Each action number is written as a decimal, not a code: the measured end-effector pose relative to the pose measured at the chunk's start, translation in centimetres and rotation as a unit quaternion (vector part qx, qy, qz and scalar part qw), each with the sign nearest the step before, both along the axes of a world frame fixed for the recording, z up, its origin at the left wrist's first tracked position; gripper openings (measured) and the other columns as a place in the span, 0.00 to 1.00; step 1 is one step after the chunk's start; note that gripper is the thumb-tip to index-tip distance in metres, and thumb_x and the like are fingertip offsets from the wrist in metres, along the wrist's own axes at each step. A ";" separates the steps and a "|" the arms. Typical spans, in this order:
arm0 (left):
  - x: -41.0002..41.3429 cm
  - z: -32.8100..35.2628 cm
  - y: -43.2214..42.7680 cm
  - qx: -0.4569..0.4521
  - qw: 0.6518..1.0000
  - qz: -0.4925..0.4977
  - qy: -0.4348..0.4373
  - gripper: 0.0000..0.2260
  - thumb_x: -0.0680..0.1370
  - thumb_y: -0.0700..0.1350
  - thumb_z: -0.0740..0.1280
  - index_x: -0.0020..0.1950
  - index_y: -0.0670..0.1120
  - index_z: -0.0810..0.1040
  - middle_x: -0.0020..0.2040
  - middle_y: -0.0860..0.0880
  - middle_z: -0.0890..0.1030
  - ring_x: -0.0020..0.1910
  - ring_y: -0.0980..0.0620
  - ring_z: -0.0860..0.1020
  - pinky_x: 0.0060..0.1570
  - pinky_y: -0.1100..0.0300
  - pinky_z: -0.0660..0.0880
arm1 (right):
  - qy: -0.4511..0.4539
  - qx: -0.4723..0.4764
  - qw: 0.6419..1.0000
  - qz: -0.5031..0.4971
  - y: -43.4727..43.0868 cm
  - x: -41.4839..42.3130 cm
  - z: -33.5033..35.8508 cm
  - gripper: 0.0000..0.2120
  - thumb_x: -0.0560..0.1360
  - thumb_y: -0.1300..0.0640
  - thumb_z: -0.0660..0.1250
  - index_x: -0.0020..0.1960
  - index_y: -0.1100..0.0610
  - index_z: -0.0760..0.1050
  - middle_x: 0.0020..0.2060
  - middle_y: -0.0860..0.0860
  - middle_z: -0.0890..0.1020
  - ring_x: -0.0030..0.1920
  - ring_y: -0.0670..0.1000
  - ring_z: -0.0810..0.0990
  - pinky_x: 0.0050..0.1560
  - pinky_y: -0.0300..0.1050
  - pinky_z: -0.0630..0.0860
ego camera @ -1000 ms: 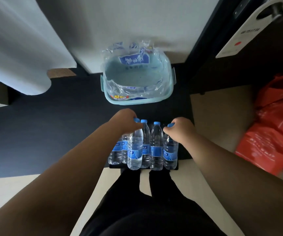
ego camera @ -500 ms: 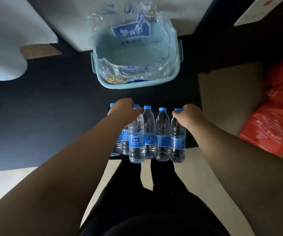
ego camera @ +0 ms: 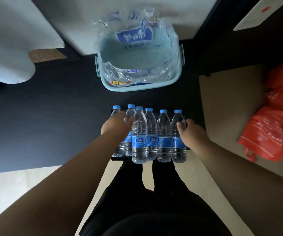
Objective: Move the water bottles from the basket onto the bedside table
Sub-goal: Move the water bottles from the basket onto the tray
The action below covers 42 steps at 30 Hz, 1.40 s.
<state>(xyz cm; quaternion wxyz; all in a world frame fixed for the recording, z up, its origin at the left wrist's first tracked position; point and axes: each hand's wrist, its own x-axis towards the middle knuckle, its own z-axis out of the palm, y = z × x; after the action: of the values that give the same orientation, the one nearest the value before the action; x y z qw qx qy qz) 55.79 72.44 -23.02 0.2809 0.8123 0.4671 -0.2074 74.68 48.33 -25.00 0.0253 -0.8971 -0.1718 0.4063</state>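
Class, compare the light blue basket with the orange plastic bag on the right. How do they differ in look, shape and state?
The basket is pale blue and rigid with a firm rim; the orange plastic bag is bright orange, soft and crumpled. The basket stands open and holds only clear plastic wrap, no bottles; the bag bulges, its contents hidden. The basket sits beyond the water bottles, the bag far to the right. Both are plastic.
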 end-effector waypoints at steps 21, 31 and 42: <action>-9.2 -5.0 -1.7 -0.046 0.995 0.065 0.056 0.29 0.73 0.70 0.67 0.58 0.47 0.71 0.50 0.49 0.78 0.44 0.49 0.80 0.41 0.52 0.79 | 0.009 0.017 0.998 0.052 -2.8 -1.5 -2.4 0.33 0.73 0.25 0.60 0.60 0.52 0.73 0.50 0.50 0.79 0.45 0.53 0.81 0.44 0.52 0.82; -6.9 -5.2 -2.6 -0.119 0.950 0.282 0.058 0.50 0.61 0.77 0.70 0.68 0.41 0.73 0.63 0.43 0.76 0.59 0.42 0.79 0.57 0.41 0.80 | 0.069 0.017 0.934 -0.351 1.5 -3.9 -3.2 0.38 0.69 0.30 0.70 0.65 0.60 0.75 0.59 0.58 0.78 0.55 0.60 0.81 0.53 0.56 0.81; -6.7 -5.0 -1.0 -0.192 0.918 0.346 0.041 0.61 0.51 0.79 0.71 0.74 0.43 0.67 0.68 0.43 0.76 0.62 0.40 0.78 0.61 0.40 0.78 | 0.111 0.037 0.915 -0.386 1.4 -2.8 -2.7 0.42 0.65 0.25 0.72 0.63 0.56 0.68 0.50 0.55 0.80 0.39 0.51 0.79 0.33 0.45 0.73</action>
<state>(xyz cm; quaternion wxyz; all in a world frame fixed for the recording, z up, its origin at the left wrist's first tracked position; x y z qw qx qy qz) 49.07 71.47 -27.99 0.4661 0.5214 0.6814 -0.2159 71.84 49.71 -27.67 0.2318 -0.8414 0.1770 0.4549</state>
